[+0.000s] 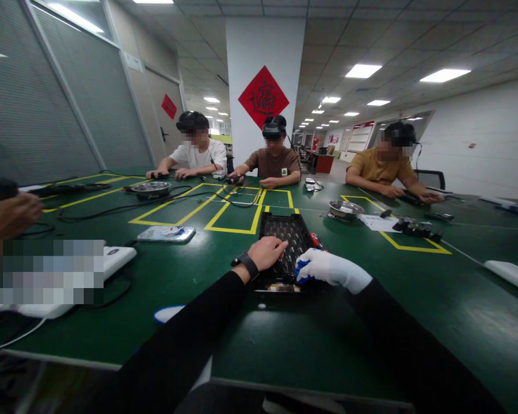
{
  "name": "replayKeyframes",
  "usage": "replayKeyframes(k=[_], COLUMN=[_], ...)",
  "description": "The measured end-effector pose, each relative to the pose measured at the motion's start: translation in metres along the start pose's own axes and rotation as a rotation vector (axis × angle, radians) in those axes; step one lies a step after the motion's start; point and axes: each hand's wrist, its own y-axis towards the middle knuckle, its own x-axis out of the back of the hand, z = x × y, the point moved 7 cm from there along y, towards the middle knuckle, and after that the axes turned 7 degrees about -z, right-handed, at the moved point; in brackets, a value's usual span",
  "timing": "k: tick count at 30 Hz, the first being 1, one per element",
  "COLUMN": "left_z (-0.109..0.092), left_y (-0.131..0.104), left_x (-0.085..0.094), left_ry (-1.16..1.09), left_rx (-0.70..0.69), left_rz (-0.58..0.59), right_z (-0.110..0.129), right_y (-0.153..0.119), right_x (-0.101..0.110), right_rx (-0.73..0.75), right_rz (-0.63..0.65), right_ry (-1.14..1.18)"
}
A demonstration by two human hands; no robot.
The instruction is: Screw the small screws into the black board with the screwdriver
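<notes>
A black tray-like case (pixel 290 230) with a patterned inner surface lies on the green table in front of me. My left hand (pixel 265 253), bare with a dark wristband, rests on its left side; the fingers lie fairly flat over it. At the right edge of the case is my right hand (pixel 319 267), in a white glove with blue fingertips. Its fingers are bent against the case, and whether they hold anything is hidden. Just beyond that hand a red and black object (pixel 318 242) shows beside the case. Brownish parts show at the case's near end.
A phone-like item (pixel 167 233) lies to the left, and a white device (pixel 120 257) farther left. Metal bowls (pixel 345 209) (pixel 150 189), black parts (pixel 418 229) and cables lie farther off. Three people sit across the table (pixel 224 259); another person's hand is at the far left.
</notes>
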Motion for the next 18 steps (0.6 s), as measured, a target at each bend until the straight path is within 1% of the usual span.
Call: replayKeyframes(k=[3, 8, 13, 15, 18], left_z=[-0.0006, 0.0016, 0.0029, 0.0031, 0.0033], left_y=[-0.0002, -0.0002, 0.0001, 0.0002, 0.0003], left_x=[0.0005, -0.0012, -0.0018, -0.001, -0.0007], left_ry=[0.0, 0.005, 0.006, 0.004, 0.002], left_rx=[0.0, 0.016, 0.006, 0.011, 0.026], left_rz=[-0.001, 0.011, 0.012, 0.009, 0.014], right_z=[-0.0042, -0.0058, -0.0043, -0.0046, 0.0019], right_y=[0.0023, 0.0043, 0.0066, 0.0068, 0.004], right_x=[-0.0025, -0.0031, -0.0076, -0.008, -0.0079], right_rx=[0.068, 0.103, 0.154, 0.166, 0.238], right_rz=[-0.002, 0.006, 0.057, 0.058, 0.075], right_ry=[-0.027, -0.017, 0.026, 0.0, -0.075])
